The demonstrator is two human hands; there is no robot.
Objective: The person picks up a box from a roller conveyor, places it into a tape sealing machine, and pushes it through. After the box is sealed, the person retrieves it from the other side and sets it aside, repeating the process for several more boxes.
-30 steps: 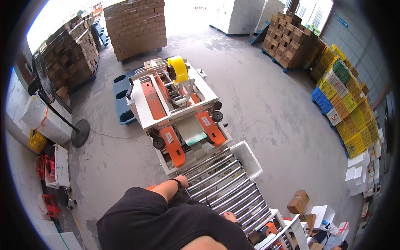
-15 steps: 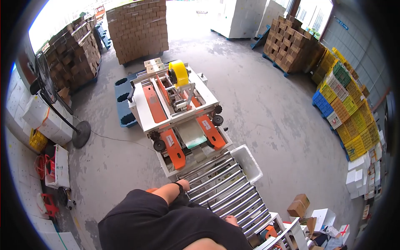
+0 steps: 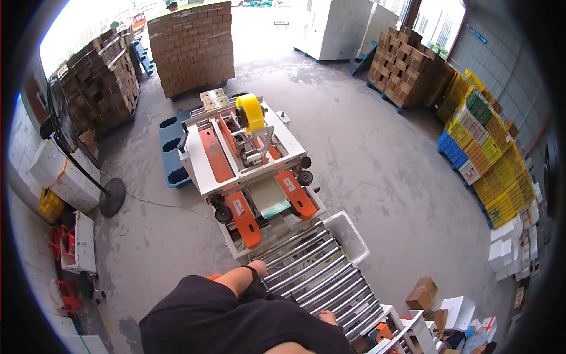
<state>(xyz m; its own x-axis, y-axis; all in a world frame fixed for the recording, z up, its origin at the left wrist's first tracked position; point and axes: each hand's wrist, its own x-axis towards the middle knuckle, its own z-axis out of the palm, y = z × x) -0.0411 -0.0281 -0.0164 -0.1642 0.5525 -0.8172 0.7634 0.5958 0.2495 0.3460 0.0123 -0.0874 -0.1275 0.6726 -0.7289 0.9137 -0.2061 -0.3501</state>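
A roller conveyor (image 3: pixel 321 266) with bare metal rollers runs in front of my body. My left hand (image 3: pixel 258 268), with a dark band on the wrist, is at its near side rail, close to the sealing machine. Further along the same side, my right hand (image 3: pixel 327 317) lies by the rail and the roller ends. The fingers of both hands are too small and partly hidden to make out their grip. Past the rollers stands a white carton-sealing machine (image 3: pixel 203 189) with orange plates and a yellow tape roll (image 3: pixel 252 112) on top.
A white foam box (image 3: pixel 348 236) adjoins the conveyor's far side. To the left stands a floor fan (image 3: pixel 112 197) with a cable across the floor. Stacked cartons (image 3: pixel 191 47) and yellow crates (image 3: pixel 495 183) stand further off. A small carton (image 3: pixel 421 294) lies at lower right.
The view has shifted slightly, so the scene sits a little lower and to the left. Both hands keep their places by the conveyor. A person's head now shows behind the far cartons.
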